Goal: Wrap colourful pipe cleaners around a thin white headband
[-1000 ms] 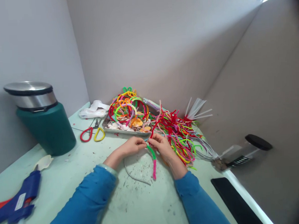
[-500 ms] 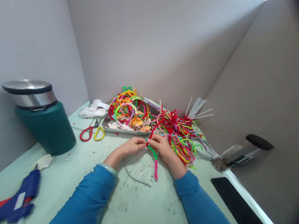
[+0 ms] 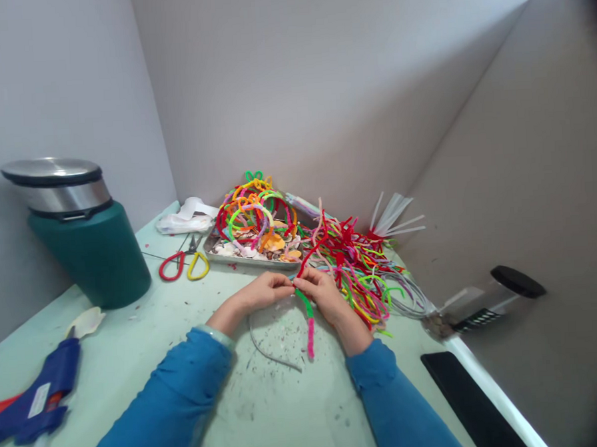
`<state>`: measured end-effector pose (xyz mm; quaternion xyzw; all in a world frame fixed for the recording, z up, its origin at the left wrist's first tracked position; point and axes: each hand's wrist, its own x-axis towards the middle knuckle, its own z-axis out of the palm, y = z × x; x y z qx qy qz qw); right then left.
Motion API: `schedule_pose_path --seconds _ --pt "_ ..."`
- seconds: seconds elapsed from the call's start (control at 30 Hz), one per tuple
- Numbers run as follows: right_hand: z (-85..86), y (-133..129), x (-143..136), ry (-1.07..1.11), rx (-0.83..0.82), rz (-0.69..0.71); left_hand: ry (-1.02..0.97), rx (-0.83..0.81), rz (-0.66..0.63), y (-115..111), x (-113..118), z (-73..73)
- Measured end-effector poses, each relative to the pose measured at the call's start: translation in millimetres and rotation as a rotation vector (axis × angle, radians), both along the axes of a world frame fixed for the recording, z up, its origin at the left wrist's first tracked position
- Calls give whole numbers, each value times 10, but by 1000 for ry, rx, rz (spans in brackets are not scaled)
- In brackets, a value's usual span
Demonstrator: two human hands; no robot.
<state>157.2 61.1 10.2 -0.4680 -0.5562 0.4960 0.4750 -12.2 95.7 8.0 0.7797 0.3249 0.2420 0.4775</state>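
Observation:
My left hand (image 3: pixel 262 293) and my right hand (image 3: pixel 322 292) meet fingertip to fingertip over a thin grey headband (image 3: pixel 265 348) that curves on the table below them. Part of the band is wrapped in green and pink pipe cleaner (image 3: pixel 308 323). A red pipe cleaner (image 3: pixel 312 249) runs up from between my fingertips toward the loose heap of coloured pipe cleaners (image 3: pixel 361 267) just right of my right hand. Both hands pinch the band at the wrapping point.
A metal tray (image 3: pixel 245 258) with finished coloured headbands and shells stands behind my hands. Red-and-yellow-handled scissors (image 3: pixel 183 264) lie to its left, near a green bin (image 3: pixel 87 251). A blue glue gun (image 3: pixel 35 401) lies at the near left. A black pad (image 3: pixel 468 401) lies right.
The red pipe cleaner's free end has swung slightly as my fingers work it around the band. My hands stay in the same spot.

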Motion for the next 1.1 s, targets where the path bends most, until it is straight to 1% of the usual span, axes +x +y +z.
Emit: schedule_pose_path --seconds 0.17,0.23,0.33,0.4,0.57,0.73,0.87,0.97,1.1 --pt "-6 3 5 -30 20 -8 -12 -25 29 0 -1 13" --pt "2 11 8 -76 73 -61 -18 -43 35 -1 -1 27" --pt "11 29 12 -139 193 -190 -21 -66 39 -5 -1 38" --pt "6 40 11 -147 231 -231 -23 -82 40 -7 1 36" --pt "-38 48 -1 -161 177 -175 -51 -116 42 -22 -1 38" --pt "-56 44 4 -95 149 -149 -48 -129 32 -28 -2 61" --pt "-45 38 -4 -39 106 -144 -48 -67 28 -2 15 38" --pt "-28 29 -26 1 89 -141 -10 41 46 19 34 -2" --pt "-6 14 -42 1 94 -137 55 177 62 24 50 -25"
